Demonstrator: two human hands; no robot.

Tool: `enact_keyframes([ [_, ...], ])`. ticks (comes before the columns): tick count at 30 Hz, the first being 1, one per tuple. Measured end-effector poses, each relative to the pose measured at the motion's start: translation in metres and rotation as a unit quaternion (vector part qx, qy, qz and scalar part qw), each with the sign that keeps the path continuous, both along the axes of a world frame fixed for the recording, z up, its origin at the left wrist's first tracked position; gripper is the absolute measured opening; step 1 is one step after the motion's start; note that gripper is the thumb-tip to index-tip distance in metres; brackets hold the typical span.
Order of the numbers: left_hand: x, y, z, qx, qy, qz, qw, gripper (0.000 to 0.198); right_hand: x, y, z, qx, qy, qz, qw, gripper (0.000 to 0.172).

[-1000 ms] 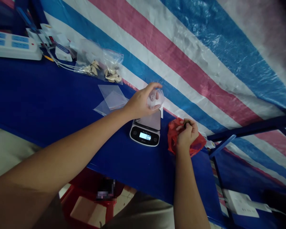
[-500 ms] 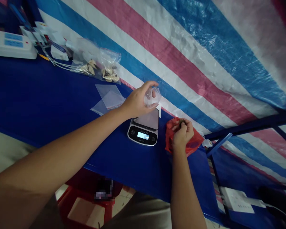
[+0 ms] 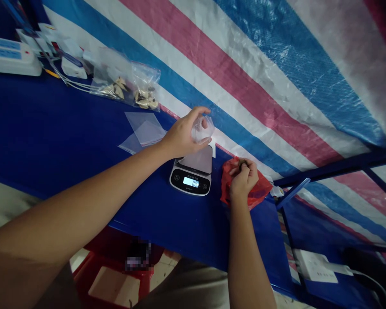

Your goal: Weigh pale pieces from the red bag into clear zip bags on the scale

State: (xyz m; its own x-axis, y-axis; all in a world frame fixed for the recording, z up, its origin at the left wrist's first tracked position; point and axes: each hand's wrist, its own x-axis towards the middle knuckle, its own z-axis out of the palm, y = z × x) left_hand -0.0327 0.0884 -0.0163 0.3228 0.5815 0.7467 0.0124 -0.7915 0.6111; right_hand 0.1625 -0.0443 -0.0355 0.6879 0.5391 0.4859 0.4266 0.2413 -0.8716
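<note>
My left hand (image 3: 182,138) is shut on a crumpled clear plastic bag (image 3: 202,130), holding it in the air above the far end of a digital kitchen scale (image 3: 190,181). The scale's lit display shows a low reading, and its steel platform (image 3: 197,159) carries nothing. My right hand (image 3: 243,180) pinches a small dark piece (image 3: 242,163) between its fingertips, just over a red plastic bag (image 3: 260,192). Flat clear zip bags (image 3: 142,131) lie to the left of the scale. Pale and dark pieces fill two clear bags (image 3: 125,81) further back.
A blue cover spans the tabletop against a striped tarp. At the back left are a white power strip (image 3: 13,58) and white chargers with cables (image 3: 72,68). A blue metal frame (image 3: 334,169) crosses at right, a white socket (image 3: 315,267) sits below it, and a red stool (image 3: 112,285) stands below the table edge.
My view has drifted, so everything sits slightly further left and higher. Both hands keep about the same places and holds on the clear bag and the small dark piece.
</note>
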Motion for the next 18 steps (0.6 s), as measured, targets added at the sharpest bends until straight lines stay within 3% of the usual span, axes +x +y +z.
enact_keyframes([
  [7, 0.001, 0.001, 0.001, -0.031, -0.015, -0.014, 0.999, 0.07, 0.003, 0.001, -0.001, -0.019, -0.005, 0.008, 1.0, 0.017],
  [12, 0.002, -0.005, 0.008, -0.068, -0.023, -0.087, 0.994, 0.068, -0.001, 0.0, 0.004, -0.042, 0.005, 0.029, 0.999, 0.027],
  [18, 0.001, -0.01, 0.013, -0.112, -0.052, -0.152, 0.981, 0.067, -0.004, -0.002, 0.008, -0.055, -0.053, 0.033, 0.997, 0.025],
])
